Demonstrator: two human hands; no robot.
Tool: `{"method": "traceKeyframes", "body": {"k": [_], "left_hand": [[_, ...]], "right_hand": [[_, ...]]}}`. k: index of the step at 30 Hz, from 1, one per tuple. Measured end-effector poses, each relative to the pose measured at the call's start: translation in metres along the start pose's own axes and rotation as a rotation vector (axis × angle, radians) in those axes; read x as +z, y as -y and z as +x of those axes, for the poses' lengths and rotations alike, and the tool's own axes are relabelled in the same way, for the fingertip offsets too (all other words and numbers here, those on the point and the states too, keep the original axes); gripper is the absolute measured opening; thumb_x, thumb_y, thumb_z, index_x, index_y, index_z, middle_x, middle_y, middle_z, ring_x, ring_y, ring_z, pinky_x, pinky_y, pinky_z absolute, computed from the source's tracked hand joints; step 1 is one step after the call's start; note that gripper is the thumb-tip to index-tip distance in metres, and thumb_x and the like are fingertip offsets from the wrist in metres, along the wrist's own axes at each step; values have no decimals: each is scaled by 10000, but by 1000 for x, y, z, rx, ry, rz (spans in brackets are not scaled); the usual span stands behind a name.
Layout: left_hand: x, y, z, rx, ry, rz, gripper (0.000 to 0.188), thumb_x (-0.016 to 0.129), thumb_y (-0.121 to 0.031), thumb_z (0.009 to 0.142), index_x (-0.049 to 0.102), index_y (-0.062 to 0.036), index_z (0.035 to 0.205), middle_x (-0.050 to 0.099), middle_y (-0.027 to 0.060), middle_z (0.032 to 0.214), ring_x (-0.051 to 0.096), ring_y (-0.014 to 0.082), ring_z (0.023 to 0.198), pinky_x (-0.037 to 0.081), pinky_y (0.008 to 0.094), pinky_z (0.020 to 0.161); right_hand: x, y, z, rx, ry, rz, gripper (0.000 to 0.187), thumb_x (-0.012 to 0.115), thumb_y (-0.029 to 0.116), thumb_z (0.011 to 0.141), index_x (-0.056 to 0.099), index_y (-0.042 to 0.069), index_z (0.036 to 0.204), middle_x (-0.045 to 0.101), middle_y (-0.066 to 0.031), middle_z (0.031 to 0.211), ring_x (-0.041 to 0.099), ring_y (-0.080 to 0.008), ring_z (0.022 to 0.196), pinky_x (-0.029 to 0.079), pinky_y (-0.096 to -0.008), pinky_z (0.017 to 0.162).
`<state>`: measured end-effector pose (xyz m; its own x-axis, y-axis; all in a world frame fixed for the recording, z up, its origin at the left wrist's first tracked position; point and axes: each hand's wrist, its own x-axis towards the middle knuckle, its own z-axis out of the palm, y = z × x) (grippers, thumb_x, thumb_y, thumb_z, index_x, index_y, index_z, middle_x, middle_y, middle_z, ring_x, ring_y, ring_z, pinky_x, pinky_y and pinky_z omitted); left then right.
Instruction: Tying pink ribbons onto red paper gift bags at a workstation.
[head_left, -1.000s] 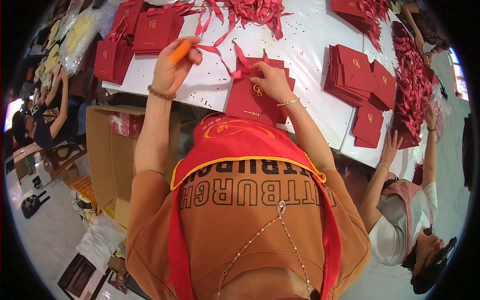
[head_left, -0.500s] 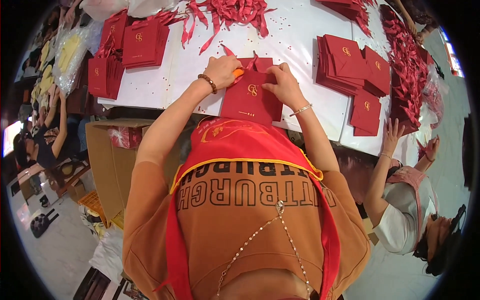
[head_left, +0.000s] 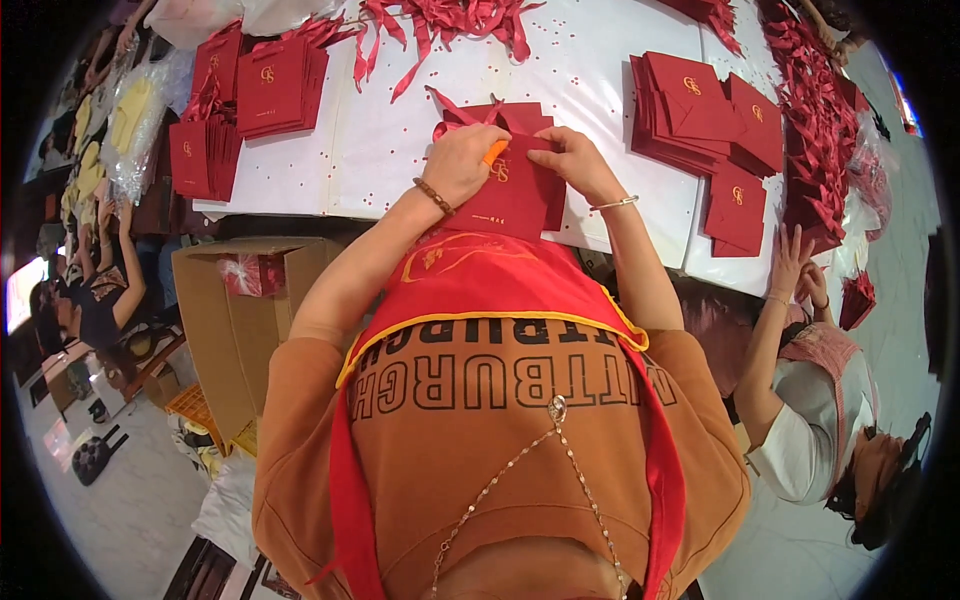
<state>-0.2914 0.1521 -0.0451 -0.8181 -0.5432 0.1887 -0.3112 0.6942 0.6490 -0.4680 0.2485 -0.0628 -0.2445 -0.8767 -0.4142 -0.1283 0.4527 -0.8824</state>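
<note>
A dark red paper gift bag (head_left: 520, 195) with a gold emblem lies at the table edge in front of me, one more red piece showing behind its top. My left hand (head_left: 465, 165) is closed around a slim orange tool (head_left: 495, 152) at the bag's upper left; its working end is hidden. A red ribbon (head_left: 452, 108) trails out beyond that hand. With thumb and fingers, my right hand (head_left: 580, 163) pinches the bag's upper right edge.
Stacked red bags stand at the left (head_left: 280, 90) and right (head_left: 690, 105). Loose red ribbons (head_left: 450, 25) lie at the far side, and small red dots are scattered over the white table (head_left: 390, 140). An open cardboard box (head_left: 215, 320) sits below left. Another person's hand (head_left: 790, 262) is at the right.
My left hand has shifted right across the bag's top with the orange tool. My right hand stays at the upper right edge. The person at the right now holds a red bundle lower down.
</note>
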Motion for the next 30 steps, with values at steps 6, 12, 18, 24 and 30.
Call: {"method": "traceKeyframes", "body": {"k": [6,12,18,24,30], "left_hand": [[13,8,-7,11,-30,133,116,534,-95,792,585,-44,883,608,123,826,574,295,795,442,387,686],[9,-11,0,-47,-27,212,90,565,-145,766,579,-65,805,609,84,788,578,262,764,397,398,627],[17,-12,8,-241,75,167,115,541,-146,732,584,-68,806,629,104,774,600,270,745,380,412,646],[16,4,17,-398,210,23,197,548,-238,778,592,-46,779,625,94,675,607,289,678,452,377,635],[17,3,21,-478,208,-19,187,545,-230,791,599,-51,796,630,104,695,614,262,646,454,363,589]], "right_hand": [[9,12,-5,-53,-61,-43,257,666,122,740,615,-2,959,596,-103,905,572,-174,804,455,-275,726],[11,8,-5,-62,-83,-10,258,659,112,745,615,0,972,589,-103,915,570,-181,819,455,-280,742],[13,3,-5,-136,-99,-31,287,658,113,740,611,29,1011,581,-115,960,559,-214,879,445,-294,779],[17,-2,-4,-174,-101,-66,277,645,123,751,613,50,1016,581,-120,937,559,-223,869,440,-298,780],[20,6,-4,-204,-143,-70,275,636,126,760,614,58,1025,582,-125,931,558,-235,862,436,-306,776]]}}
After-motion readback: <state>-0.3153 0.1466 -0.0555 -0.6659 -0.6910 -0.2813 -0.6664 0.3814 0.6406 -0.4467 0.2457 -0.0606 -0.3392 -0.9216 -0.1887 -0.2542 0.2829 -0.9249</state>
